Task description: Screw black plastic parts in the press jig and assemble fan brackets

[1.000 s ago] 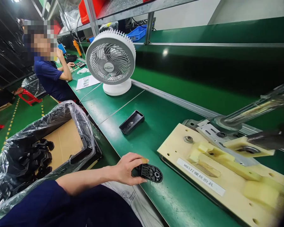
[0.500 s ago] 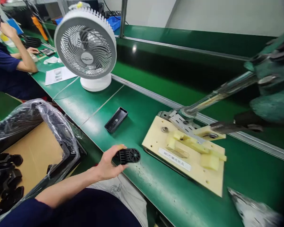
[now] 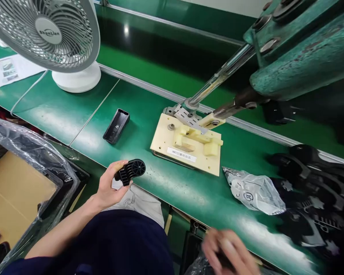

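Observation:
My left hand [image 3: 110, 187] is closed on a black plastic part [image 3: 131, 171] with a round ribbed end, held just above the near edge of the green bench [image 3: 149, 110]. My right hand [image 3: 227, 254] is low at the bottom of the view, below the bench edge, smeared by motion, so its fingers cannot be read. A cream fixture block [image 3: 189, 147] with a white label lies on the bench ahead of the part. A steel rod [image 3: 218, 78] from a green press [image 3: 301, 49] comes down onto the fixture's far side.
A small black tray [image 3: 116, 125] lies left of the fixture. A white fan [image 3: 54, 38] stands at the back left. A crumpled clear bag [image 3: 255, 191] and a heap of black parts [image 3: 315, 198] lie at the right. A plastic-lined cardboard box [image 3: 20, 183] stands at my left.
The view has swung right and down. My left hand has lifted the black part slightly and turned it. My right hand, the bag and the heap of parts have come into view.

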The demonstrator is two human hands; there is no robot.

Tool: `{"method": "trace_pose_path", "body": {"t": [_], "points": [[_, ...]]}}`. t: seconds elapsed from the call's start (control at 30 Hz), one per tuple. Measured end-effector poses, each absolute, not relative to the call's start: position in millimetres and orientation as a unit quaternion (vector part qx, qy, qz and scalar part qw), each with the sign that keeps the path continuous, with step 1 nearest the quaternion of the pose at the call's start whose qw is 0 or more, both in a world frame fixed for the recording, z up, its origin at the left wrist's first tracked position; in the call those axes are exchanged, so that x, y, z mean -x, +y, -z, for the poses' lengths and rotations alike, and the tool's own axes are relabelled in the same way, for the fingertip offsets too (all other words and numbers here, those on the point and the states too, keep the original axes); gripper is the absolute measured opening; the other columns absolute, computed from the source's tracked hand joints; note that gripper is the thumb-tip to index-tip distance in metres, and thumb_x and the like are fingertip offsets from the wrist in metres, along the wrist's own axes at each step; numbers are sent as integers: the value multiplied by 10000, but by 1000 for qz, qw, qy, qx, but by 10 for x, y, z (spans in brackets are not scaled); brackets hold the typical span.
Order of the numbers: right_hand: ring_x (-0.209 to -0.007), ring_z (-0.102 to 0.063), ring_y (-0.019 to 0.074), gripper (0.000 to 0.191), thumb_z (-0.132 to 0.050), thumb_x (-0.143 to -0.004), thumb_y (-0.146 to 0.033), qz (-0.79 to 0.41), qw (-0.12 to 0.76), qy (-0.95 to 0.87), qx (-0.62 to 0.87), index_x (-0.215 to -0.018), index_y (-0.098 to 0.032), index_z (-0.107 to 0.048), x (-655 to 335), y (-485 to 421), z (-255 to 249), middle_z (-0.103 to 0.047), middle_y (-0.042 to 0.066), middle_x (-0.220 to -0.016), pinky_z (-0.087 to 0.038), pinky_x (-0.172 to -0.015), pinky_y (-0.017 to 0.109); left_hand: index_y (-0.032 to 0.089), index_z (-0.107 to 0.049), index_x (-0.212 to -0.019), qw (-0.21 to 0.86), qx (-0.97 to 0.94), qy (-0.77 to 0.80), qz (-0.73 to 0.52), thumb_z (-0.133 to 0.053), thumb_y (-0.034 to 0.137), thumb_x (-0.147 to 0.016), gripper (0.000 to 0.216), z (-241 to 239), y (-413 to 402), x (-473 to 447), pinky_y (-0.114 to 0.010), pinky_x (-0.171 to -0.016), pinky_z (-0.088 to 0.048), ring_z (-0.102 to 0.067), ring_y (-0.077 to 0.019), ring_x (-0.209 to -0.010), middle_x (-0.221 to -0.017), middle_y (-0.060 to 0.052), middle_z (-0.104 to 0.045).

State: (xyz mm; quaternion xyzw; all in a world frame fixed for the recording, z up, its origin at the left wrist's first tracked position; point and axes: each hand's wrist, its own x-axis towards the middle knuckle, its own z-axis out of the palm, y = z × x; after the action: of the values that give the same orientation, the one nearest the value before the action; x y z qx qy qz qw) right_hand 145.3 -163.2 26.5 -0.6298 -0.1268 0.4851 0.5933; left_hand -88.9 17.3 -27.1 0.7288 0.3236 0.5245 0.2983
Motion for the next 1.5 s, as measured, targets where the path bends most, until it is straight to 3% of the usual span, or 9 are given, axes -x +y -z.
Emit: {"method": "trace_pose_path", "body": {"t": [0.1, 0.27, 0.37, 0.57, 0.87, 1.0, 1.17, 1.37, 1.5], "points": [[-546, -477, 117, 313, -718, -736, -519, -592, 590, -74, 545, -794, -218, -657, -1088, -1195, -132, -597, 56, -808, -369, -422, 238, 190, -468, -1329, 276, -751, 297, -521, -673, 97, -755, 617, 255, 139, 980, -386, -856, -569, -628, -241, -1049, -1112, -133, -649], [-814, -591, 171, 297, -702, -779, -399, -691, 573, -111, 426, -1023, -232, -683, -617, -733, -186, -625, 82, -1051, -513, -661, 291, 185, -459, -1342, 277, -774, 305, -481, -660, 94, -752, 631, 288, 41, 1129, -408, -852, -566, -633, -258, -1047, -1125, -153, -648], [-863, -603, 172, 312, -691, -814, -362, -630, 597, -213, 448, -1109, -274, -640, -550, -679, -186, -625, 61, -1083, -538, -739, 316, 188, -443, -1356, 268, -783, 303, -473, -662, 93, -748, 653, 294, 11, 1164, -415, -840, -570, -638, -265, -1038, -1125, -161, -647], [-745, -603, 131, 266, -701, -814, -308, -500, 584, -341, 541, -1077, -287, -667, -565, -730, -80, -554, 62, -1134, -546, -653, 285, 183, -417, -1378, 239, -814, 265, -458, -627, 53, -748, 677, 211, 13, 1120, -439, -816, -586, -645, -281, -1037, -1122, -175, -643], [-882, -616, 176, 321, -515, -930, -350, -504, 593, -386, 495, -1237, -291, -590, -579, -787, -13, -463, 101, -1296, -575, -764, 358, 151, -399, -1404, 214, -840, 224, -446, -528, -37, -720, 720, 134, -23, 1096, -471, -844, -593, -630, -291, -1088, -1040, -162, -676], [-1080, -575, 223, 300, -570, -902, -311, -470, 552, -428, 540, -1194, -267, -621, -605, -785, -29, -522, 109, -1232, -557, -814, 319, 145, -418, -1383, 213, -848, 218, -432, -587, 27, -761, 655, 116, -52, 1109, -486, -837, -597, -640, -299, -1071, -1049, -166, -688], [-722, -567, 109, 291, -623, -869, -348, -456, 543, -397, 582, -1148, -266, -616, -618, -765, -4, -532, 75, -1136, -537, -642, 253, 126, -432, -1372, 223, -831, 207, -466, -634, 19, -731, 680, 125, -84, 1098, -488, -840, -604, -635, -314, -1089, -1098, -185, -676], [-874, -624, 184, 435, -550, -877, -539, -575, 535, -348, 512, -1185, -235, -585, -571, -801, 67, -626, 80, -1087, -545, -771, 313, 179, -393, -1409, 258, -803, 198, -499, -611, -14, -724, 744, 148, -176, 1062, -476, -897, -584, -601, -289, -1153, -1221, -162, -620], [-875, -645, 192, 438, -597, -848, -530, -488, 558, -359, 567, -1158, -220, -589, -563, -886, 41, -668, 68, -987, -543, -815, 319, 199, -416, -1400, 393, -769, 270, -426, -639, 81, -781, 668, 136, -392, 1089, -406, -995, -523, -550, -275, -1232, -1337, -164, -549]]}}
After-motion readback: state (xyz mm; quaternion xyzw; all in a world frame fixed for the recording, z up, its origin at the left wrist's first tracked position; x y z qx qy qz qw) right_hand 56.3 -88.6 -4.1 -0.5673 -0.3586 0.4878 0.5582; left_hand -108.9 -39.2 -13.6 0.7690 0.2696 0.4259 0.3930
